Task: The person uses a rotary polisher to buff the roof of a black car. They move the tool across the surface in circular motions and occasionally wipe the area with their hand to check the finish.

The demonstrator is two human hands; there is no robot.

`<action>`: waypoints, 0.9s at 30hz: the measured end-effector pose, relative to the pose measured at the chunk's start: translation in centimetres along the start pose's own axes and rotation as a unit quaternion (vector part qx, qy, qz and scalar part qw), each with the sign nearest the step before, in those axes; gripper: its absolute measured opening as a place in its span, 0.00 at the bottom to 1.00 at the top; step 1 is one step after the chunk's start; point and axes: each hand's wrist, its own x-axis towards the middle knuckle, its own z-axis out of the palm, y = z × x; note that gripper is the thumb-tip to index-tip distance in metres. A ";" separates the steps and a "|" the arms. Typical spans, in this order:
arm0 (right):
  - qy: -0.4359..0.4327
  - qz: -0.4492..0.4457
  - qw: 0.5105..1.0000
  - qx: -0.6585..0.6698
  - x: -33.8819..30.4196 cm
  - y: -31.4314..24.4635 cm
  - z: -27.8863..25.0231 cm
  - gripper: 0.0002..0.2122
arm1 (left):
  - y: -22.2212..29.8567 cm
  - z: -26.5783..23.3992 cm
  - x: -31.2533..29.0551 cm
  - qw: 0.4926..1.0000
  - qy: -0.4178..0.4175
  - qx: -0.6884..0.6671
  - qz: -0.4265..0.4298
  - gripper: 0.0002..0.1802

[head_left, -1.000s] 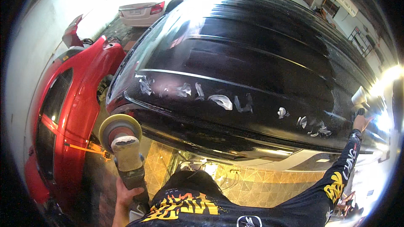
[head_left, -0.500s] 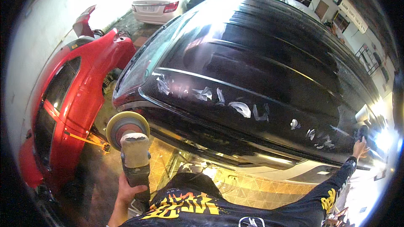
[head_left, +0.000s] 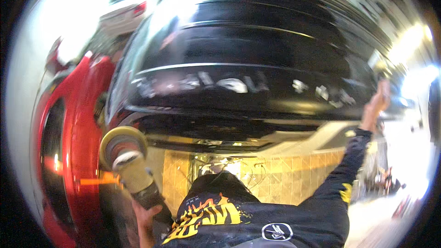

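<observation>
My left hand (head_left: 146, 213) is wrapped around the dark handle of a polisher (head_left: 133, 174), held upright in front of the car's side. Its round yellow pad (head_left: 106, 144) faces up and away from me. My right arm stretches far to the right, and my right hand (head_left: 375, 103) is at the right end of the black car roof (head_left: 257, 46). Just beyond its fingers stands a pale object (head_left: 379, 62), blurred, perhaps a cup or bottle. Motion smear hides whether the fingers grip it. White smears of paste (head_left: 232, 85) lie in a row along the roof's near edge.
A red car body (head_left: 80, 142) stands at the left, with an orange bar (head_left: 96, 181) beside it. A white car (head_left: 121, 14) is parked at the far left. Bright lamps (head_left: 425, 77) glare at the right. Yellowish patterned tiles (head_left: 285, 179) lie below the car's side.
The view has tilted and shifted, blurring the picture. The right hand now reaches up beside the pale object, away from the dark thing it was at. The polisher stays in the left hand.
</observation>
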 end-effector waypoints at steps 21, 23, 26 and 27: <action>-0.055 0.359 0.457 0.812 -28.1 -31.3 -14.7 0.33 | 0.5 5.5 3.1 0.937 -0.346 0.003 0.052 0.39; -0.116 0.314 0.539 0.773 -29.5 -30.5 -13.7 0.33 | -0.5 4.6 3.2 0.929 -0.368 0.009 0.035 0.43; -0.149 0.207 0.745 0.616 -30.9 -29.1 -9.8 0.32 | -0.8 4.3 2.3 0.939 -0.342 0.017 0.033 0.44; -0.159 0.155 0.798 0.559 -31.0 -28.5 -8.1 0.32 | -0.7 4.2 2.1 0.941 -0.337 0.025 0.031 0.44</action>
